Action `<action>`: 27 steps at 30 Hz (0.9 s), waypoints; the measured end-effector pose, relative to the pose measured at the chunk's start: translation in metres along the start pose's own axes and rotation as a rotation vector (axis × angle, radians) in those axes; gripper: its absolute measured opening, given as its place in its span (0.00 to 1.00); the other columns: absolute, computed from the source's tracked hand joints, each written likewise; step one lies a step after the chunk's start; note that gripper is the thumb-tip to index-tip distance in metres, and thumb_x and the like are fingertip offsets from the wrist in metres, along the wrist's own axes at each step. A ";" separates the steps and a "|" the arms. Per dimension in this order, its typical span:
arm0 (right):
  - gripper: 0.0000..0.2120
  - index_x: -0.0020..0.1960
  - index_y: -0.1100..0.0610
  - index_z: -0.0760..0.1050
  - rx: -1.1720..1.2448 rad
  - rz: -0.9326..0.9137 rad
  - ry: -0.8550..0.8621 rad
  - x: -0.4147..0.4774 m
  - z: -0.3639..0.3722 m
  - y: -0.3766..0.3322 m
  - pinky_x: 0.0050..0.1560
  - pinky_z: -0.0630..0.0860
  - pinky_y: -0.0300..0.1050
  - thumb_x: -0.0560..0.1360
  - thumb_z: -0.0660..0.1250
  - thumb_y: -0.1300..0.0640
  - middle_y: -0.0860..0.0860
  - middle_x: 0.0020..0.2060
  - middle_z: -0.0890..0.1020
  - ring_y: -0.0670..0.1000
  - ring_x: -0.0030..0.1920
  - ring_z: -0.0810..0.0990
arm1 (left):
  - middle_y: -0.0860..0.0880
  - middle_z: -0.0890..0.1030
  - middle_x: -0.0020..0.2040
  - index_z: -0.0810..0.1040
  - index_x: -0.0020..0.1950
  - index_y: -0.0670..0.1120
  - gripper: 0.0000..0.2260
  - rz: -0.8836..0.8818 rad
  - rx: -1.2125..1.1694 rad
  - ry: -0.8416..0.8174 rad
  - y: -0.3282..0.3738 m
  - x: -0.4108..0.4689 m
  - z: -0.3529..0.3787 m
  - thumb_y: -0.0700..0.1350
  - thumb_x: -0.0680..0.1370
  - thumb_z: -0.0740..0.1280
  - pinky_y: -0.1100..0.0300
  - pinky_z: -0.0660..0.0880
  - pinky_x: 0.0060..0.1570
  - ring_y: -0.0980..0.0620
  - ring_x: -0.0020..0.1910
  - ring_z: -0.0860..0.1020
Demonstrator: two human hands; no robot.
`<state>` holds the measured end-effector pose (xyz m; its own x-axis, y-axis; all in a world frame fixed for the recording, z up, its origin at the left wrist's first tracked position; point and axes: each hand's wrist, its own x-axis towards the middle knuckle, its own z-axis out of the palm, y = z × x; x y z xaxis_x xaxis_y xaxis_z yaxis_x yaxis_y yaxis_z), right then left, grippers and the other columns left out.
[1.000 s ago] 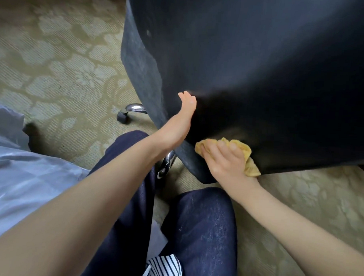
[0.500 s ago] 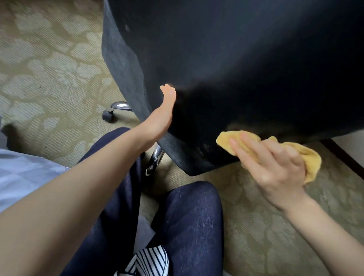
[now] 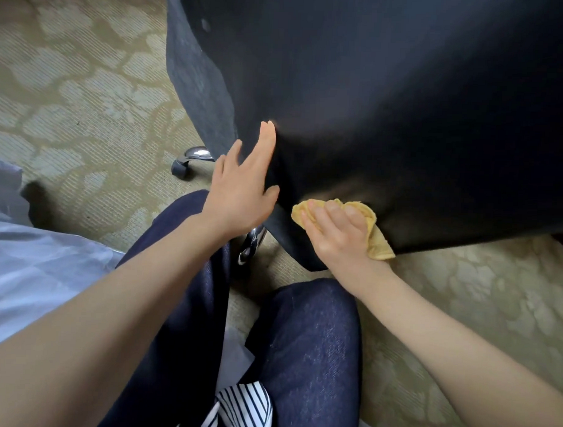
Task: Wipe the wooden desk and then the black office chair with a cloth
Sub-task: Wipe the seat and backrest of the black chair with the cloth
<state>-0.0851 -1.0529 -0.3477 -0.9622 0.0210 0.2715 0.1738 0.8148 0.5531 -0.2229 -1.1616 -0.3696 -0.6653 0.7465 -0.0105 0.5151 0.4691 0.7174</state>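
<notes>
pale sheet [image 3: 32, 268] far out to the left of the left hand, on patterned carpet [image 3: 70, 94]. chrome chair leg [image 3: 193, 154] with its caster sits just left of that hand and lower.

left hand [image 3: 243, 186]: wide, fingers straight, flat against the left edge of the black office chair [image 3: 405, 106]. holds nothing, looks like it's bracing the chair so it doesn't roll or swivel. a second chrome leg [image 3: 252, 244] shows just below it, between the two hands.

right hand [image 3: 337, 234]: just right of the left hand and lower, fingers bent over the bunched yellow cloth [image 3: 379, 245], pressing it onto the chair's lower edge. cloth tail sticks out on the wrist side. thumb hidden.

step: chair wipe, second half of the task. worktop not in view, can't check that part from here. judging by hand position, only the lower left corner is being worked; most of the black surface lies above and to the right of the right hand.

next move: sweep the cloth right along the bottom edge, then upward in passes. needs steady pressure and the left hand's brace, since the casters let the chair drift. loose cloth tail may want rebunching first.
</notes>
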 end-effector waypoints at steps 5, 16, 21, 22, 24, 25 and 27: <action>0.06 0.42 0.53 0.82 -0.096 -0.510 -0.318 -0.016 0.032 -0.012 0.44 0.71 0.42 0.73 0.66 0.56 0.45 0.39 0.78 0.47 0.44 0.73 | 0.56 0.44 0.78 0.36 0.76 0.50 0.40 0.049 0.227 0.048 -0.008 0.001 0.007 0.42 0.76 0.62 0.45 0.41 0.72 0.44 0.76 0.41; 0.09 0.50 0.58 0.83 -0.131 -0.657 -0.287 -0.064 -0.007 0.046 0.47 0.75 0.43 0.74 0.66 0.62 0.49 0.44 0.83 0.49 0.46 0.81 | 0.56 0.42 0.78 0.31 0.74 0.53 0.42 0.052 0.202 -0.030 -0.012 0.005 0.004 0.41 0.75 0.61 0.43 0.43 0.72 0.46 0.77 0.45; 0.19 0.43 0.62 0.85 0.052 -0.425 0.020 -0.038 -0.044 0.069 0.42 0.64 0.42 0.77 0.56 0.71 0.53 0.40 0.85 0.49 0.38 0.83 | 0.59 0.43 0.77 0.31 0.74 0.57 0.43 0.083 0.148 -0.089 -0.020 0.006 -0.004 0.40 0.75 0.62 0.43 0.44 0.72 0.47 0.77 0.45; 0.14 0.44 0.61 0.85 0.042 -0.412 0.060 -0.031 -0.049 0.070 0.42 0.64 0.42 0.75 0.60 0.70 0.54 0.41 0.85 0.50 0.38 0.83 | 0.59 0.43 0.77 0.31 0.74 0.58 0.43 0.092 0.134 -0.102 -0.022 0.007 -0.006 0.41 0.75 0.62 0.42 0.44 0.72 0.47 0.77 0.45; 0.11 0.42 0.60 0.85 0.021 -0.372 0.120 -0.017 -0.057 0.067 0.42 0.65 0.43 0.71 0.65 0.69 0.53 0.40 0.85 0.51 0.38 0.84 | 0.59 0.45 0.78 0.31 0.73 0.60 0.43 0.115 0.101 -0.109 -0.026 0.006 -0.010 0.41 0.76 0.62 0.42 0.47 0.73 0.46 0.77 0.46; 0.11 0.41 0.60 0.85 0.024 -0.342 0.146 -0.010 -0.059 0.064 0.41 0.67 0.43 0.71 0.64 0.68 0.53 0.39 0.85 0.51 0.37 0.84 | 0.59 0.46 0.78 0.32 0.74 0.60 0.43 0.132 0.090 -0.105 -0.028 0.005 -0.013 0.41 0.75 0.62 0.42 0.48 0.73 0.47 0.77 0.47; 0.14 0.39 0.59 0.85 0.033 -0.290 0.211 0.005 -0.057 0.057 0.35 0.73 0.41 0.72 0.62 0.69 0.52 0.37 0.85 0.50 0.35 0.83 | 0.59 0.46 0.78 0.36 0.76 0.59 0.41 0.163 0.082 -0.084 -0.032 0.004 -0.017 0.40 0.75 0.63 0.42 0.51 0.73 0.47 0.77 0.48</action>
<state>-0.0677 -1.0395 -0.2705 -0.9054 -0.3315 0.2654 -0.1108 0.7877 0.6060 -0.2507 -1.1811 -0.3808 -0.5235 0.8510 0.0408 0.6573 0.3730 0.6549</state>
